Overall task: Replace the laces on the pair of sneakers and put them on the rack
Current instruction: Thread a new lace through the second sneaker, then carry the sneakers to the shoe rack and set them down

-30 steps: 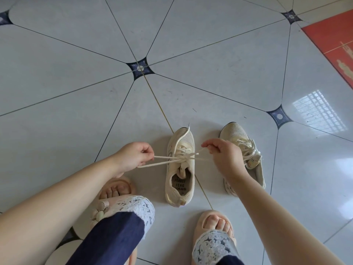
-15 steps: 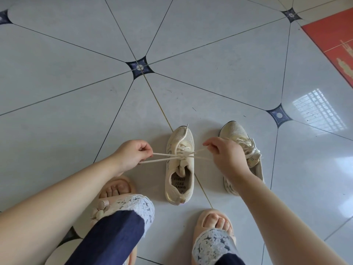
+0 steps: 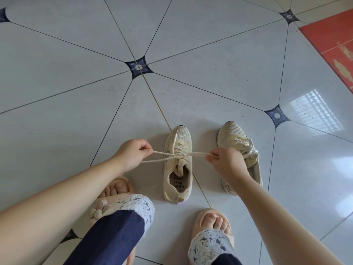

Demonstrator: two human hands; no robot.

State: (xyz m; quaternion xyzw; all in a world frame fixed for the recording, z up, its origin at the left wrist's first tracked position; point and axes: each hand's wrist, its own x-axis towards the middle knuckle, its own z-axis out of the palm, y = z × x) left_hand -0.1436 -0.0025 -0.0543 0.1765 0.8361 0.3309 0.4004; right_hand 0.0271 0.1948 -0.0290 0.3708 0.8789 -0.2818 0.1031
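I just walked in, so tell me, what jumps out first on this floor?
Two hands pull a cream lace tight: the left hand and right hand pinch it on either side of the sneaker in the middle of the tiled floor. A second sneaker, already tied, stands just right of it, partly behind the right hand.

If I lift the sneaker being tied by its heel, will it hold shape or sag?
Probably sags a little: the sneaker has a soft-looking knit mesh upper. Likely light for its size. The lace, pulled taut between left hand and right hand, is floppy and would dangle once released.
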